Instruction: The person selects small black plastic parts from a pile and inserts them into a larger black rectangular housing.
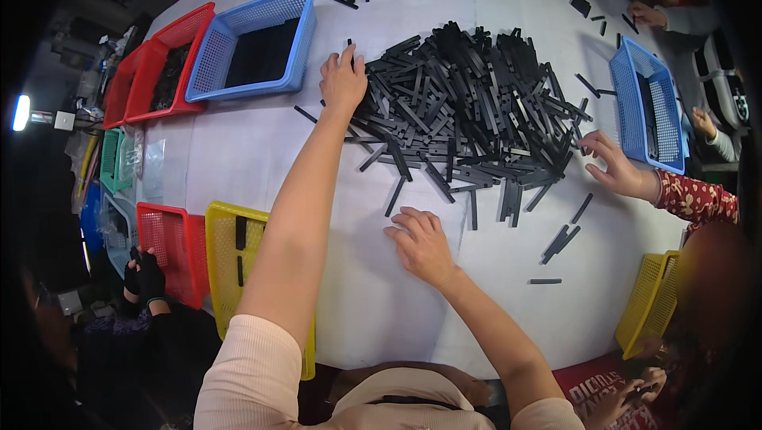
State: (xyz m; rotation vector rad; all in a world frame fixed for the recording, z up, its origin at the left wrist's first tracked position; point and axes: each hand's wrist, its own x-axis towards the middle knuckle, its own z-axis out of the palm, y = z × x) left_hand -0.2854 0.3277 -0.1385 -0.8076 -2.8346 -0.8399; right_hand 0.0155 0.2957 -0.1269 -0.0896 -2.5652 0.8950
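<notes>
The left hand point(343, 85), upper centre-left, curls over a black strip point(349, 41) pointing up-frame; grip unclear. The right hand point(423, 247), half-open, seemingly empty, lies below the strip pile point(468, 105).

I can make out pale block capitals point(595, 386) in two slanting lines on a dark red cloth point(573, 377), well apart from the right hand's fingers point(417, 225), below and rightward of them, beside that forearm point(504, 327).
</notes>
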